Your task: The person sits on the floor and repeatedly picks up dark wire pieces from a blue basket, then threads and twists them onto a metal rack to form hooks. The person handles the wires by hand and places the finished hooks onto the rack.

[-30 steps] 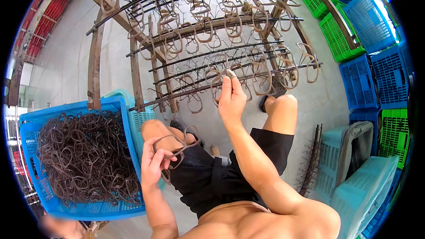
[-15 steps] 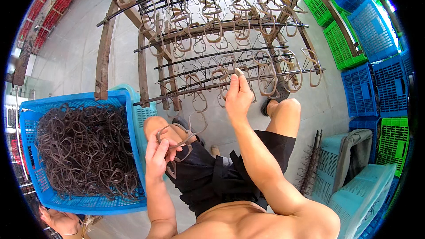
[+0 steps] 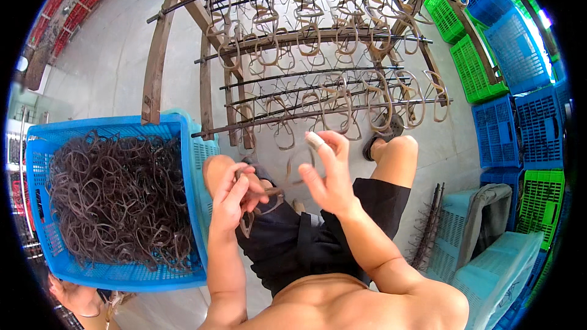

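My left hand (image 3: 231, 200) is closed on brown eyeglass frames (image 3: 247, 223) above my left thigh; how many it holds is hard to tell. To its right, my right hand (image 3: 335, 178) is raised with fingers apart and nothing in them. A whitish cover wraps one fingertip. A blurred frame rim shows between the two hands. In front stands a wooden rack (image 3: 157, 67) with dark spiked rods (image 3: 244, 124), where several tan eyeglass frames (image 3: 375, 96) hang in rows. The rack's lowest near rod is just beyond my right hand.
Left of me, a blue plastic basket (image 3: 122, 281) is heaped with dark eyeglass frames (image 3: 116, 201). Green crates (image 3: 478, 70) and blue crates (image 3: 493, 129) are stacked at right. Spiked rods (image 3: 433, 226) lean by teal crates (image 3: 449, 223). Another person's hand (image 3: 79, 298) shows lower left.
My right hand has drawn back from the rack's lowest rod toward my left hand, and its fingers have spread. My left hand has shifted slightly right, still holding frames.
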A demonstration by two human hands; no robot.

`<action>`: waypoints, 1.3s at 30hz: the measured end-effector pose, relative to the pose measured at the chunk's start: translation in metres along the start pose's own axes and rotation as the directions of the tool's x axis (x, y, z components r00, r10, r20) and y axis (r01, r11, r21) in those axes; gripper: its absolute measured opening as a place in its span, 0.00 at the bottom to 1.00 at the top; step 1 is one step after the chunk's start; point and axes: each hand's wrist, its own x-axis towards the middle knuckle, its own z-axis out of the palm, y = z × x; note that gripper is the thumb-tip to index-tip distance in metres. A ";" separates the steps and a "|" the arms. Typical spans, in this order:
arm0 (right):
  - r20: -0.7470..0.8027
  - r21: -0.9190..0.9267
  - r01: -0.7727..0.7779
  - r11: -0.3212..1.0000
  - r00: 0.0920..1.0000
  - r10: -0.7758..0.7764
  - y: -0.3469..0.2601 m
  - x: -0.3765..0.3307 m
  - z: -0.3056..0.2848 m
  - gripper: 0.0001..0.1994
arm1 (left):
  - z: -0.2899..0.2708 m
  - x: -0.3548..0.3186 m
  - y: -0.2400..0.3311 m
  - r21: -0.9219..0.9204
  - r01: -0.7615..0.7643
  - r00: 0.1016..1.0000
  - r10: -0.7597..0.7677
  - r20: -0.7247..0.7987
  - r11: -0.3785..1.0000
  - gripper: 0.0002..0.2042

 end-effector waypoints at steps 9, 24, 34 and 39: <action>-0.056 0.747 -0.319 0.583 0.843 0.534 -0.024 -0.003 0.049 0.16 | 0.031 0.018 -0.034 0.134 -0.138 0.971 0.108 0.211 0.981 0.07; -0.432 0.621 -0.309 0.720 0.631 0.644 0.034 0.053 0.082 0.08 | -0.015 0.081 -0.012 0.409 -0.062 0.870 0.250 -0.425 0.910 0.09; -0.324 0.717 -0.264 0.645 0.694 0.643 0.041 0.050 0.080 0.08 | -0.020 0.081 -0.017 0.325 -0.032 0.871 0.186 -0.454 0.945 0.08; -0.388 0.752 -0.200 0.627 0.635 0.668 0.043 0.048 0.091 0.07 | -0.018 0.081 -0.015 0.305 -0.024 0.870 0.170 -0.463 0.952 0.08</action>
